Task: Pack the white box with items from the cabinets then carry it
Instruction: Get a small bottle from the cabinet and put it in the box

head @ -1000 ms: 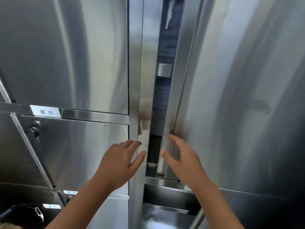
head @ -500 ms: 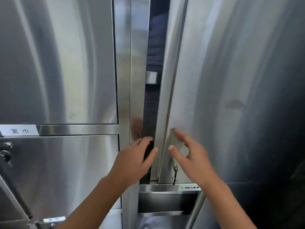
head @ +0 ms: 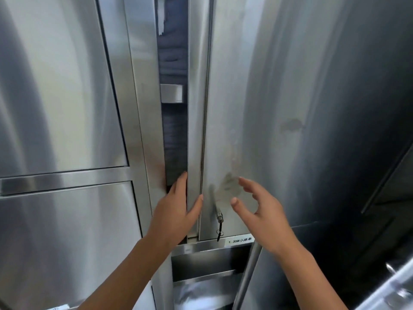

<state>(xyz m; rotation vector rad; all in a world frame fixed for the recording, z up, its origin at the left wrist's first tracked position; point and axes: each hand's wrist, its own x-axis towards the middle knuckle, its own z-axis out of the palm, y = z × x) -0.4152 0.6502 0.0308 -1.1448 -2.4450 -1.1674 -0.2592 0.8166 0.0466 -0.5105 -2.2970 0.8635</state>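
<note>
Head view: brushed stainless-steel cabinets, flat rectangular panels with streaked reflections and thin raised frames. Cabinet door, tall rectangle, long axis vertical, stands slightly ajar; its free edge faces left toward a narrow dark gap. Inside the gap: folded dark-blue fabric in stacked layers, and a small rectangular metal tab.

Left hand: fingers curl around the door's free edge and reach into the gap, thumb pressed flat on the outer edge strip; clamped on the door. Right hand: fingers spread and lightly bent, palm toward the door face, holding nothing; contact with the panel cannot be told.

Key: small metal cylinder in the door's lower left corner, with a short black cord hanging straight down beneath it. White label: printed strip on the horizontal rail just below the door. Left cabinet panels: shut, one above another, separated by a horizontal rail.

White box: not in view.
</note>
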